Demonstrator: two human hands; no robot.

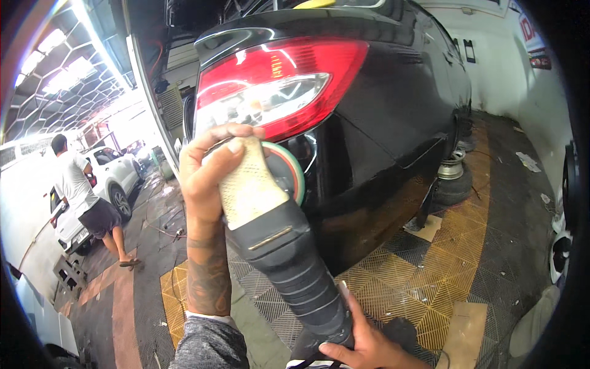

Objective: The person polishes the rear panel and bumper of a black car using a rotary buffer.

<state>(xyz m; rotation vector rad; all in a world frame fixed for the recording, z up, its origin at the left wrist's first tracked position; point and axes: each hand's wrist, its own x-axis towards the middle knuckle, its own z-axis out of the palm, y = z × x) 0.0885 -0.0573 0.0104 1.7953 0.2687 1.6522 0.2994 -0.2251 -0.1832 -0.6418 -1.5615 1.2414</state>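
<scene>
A polishing machine with a ribbed black body and a cream-coloured head slants across the middle. My left hand is closed around its head, the thumb lying along the top. Low in the view, my right hand grips the rear end of the body. The round pad, with a green and orange rim, faces the rear corner of a glossy black car, just below the red and clear tail light. Pad and paint look in contact, but the head and left hand hide most of that spot.
At the left, a person in a white shirt and dark shorts is near a white vehicle. A wheel rim rests on a tyre beside the car. Cardboard lies on the yellow and grey floor tiles.
</scene>
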